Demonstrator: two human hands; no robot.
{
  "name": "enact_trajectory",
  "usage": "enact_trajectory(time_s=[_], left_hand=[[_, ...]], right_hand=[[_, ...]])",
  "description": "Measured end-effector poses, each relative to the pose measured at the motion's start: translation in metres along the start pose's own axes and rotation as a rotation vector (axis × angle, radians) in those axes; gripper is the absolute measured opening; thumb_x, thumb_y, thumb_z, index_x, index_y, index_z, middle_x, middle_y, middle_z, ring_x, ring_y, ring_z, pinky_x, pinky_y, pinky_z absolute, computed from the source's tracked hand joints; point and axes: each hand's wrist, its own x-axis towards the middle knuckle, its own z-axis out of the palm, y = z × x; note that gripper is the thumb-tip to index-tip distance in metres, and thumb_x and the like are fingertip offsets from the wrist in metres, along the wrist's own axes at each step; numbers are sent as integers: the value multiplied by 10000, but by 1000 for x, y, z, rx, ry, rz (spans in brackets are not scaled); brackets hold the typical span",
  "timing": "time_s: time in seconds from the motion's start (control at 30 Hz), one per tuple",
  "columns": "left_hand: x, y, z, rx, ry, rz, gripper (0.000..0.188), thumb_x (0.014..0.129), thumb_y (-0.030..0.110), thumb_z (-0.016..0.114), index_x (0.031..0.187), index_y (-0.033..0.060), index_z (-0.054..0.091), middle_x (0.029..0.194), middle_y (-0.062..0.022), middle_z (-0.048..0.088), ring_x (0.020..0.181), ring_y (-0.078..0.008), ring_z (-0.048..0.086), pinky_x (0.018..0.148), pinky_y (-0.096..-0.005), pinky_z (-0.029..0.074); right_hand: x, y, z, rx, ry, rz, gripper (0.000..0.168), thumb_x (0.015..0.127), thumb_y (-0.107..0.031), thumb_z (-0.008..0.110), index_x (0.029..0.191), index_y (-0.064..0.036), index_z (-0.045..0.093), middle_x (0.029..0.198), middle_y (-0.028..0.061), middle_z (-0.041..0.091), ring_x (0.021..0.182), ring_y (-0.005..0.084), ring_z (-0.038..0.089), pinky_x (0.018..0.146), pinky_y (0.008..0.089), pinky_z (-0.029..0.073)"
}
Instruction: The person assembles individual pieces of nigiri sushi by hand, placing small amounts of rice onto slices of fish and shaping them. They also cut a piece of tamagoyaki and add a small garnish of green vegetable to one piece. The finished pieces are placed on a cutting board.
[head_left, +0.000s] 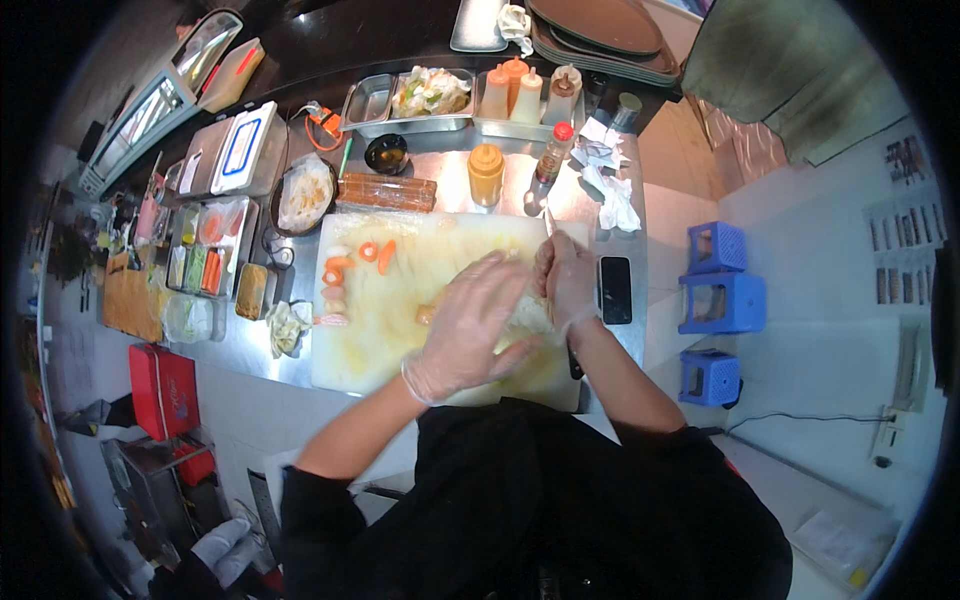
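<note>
My left hand (472, 326), in a clear plastic glove and blurred, is raised over the white cutting board (390, 345) with its fingers apart. To its right, my right hand (568, 281), gloved too, is closed around a knife whose blade (550, 220) points away from me. A pale shredded or grainy food (531, 315) lies between the hands, partly covered. An orange-brown piece of food (426, 314) shows beside my left hand. Orange slices (368, 251) and several sushi-like pieces (334, 292) lie at the board's left. A second dark handle (575, 364) shows near my right wrist.
Beyond the board stand a mustard-coloured squeeze bottle (486, 176), a red-capped sauce bottle (552, 159) and a wrapped brown block (386, 193). A phone (616, 290) lies at right. Left are a round basket (304, 195), a vegetable tray (210, 247) and a crumpled cloth (288, 328).
</note>
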Motion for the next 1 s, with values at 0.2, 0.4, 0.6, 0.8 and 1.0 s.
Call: enact_trajectory(time_s=[0.2, 0.4, 0.6, 0.8, 1.0], left_hand=[[13, 19, 22, -155, 426, -205, 525, 750, 31, 871, 1249, 46, 710, 1181, -151, 691, 1028, -327, 687, 866, -394, 580], [10, -1, 19, -174, 272, -218, 577, 740, 74, 894, 1284, 87, 700, 1070, -106, 730, 912, -299, 682, 800, -396, 582], [-3, -4, 3, -293, 96, -218, 695, 720, 114, 908, 1357, 90, 632, 1078, -100, 732, 877, -321, 677, 767, -409, 574], [20, 8, -21, -272, -18, -126, 568, 719, 108, 903, 1252, 87, 710, 1074, -106, 756, 924, -285, 737, 782, -373, 589], [5, 23, -14, -518, -120, -355, 477, 739, 114, 902, 1195, 73, 771, 1098, -124, 785, 976, -258, 779, 852, -324, 597]], right_hand=[[-30, -22, 32, 63, -65, -227, 478, 1154, -410, 416, 1091, -13, 675, 1033, 85, 730, 906, 200, 697, 825, 312, 553], [-61, -40, 34, 250, -370, -39, 710, 1122, -531, 385, 1551, 34, 416, 1508, 179, 528, 1417, 284, 492, 1227, 418, 345], [-59, -42, 3, 173, -425, 385, 324, 1001, -116, 697, 1302, -5, 647, 1210, 94, 717, 1116, 204, 703, 933, 340, 576], [-74, -40, 8, 142, -375, 378, 320, 918, 35, 716, 1235, 1, 688, 1137, 97, 741, 1073, 187, 719, 913, 314, 575], [-89, -33, 3, 267, -430, 422, 330, 908, 22, 717, 1237, 17, 694, 1182, 115, 738, 1060, 197, 727, 948, 311, 573]])
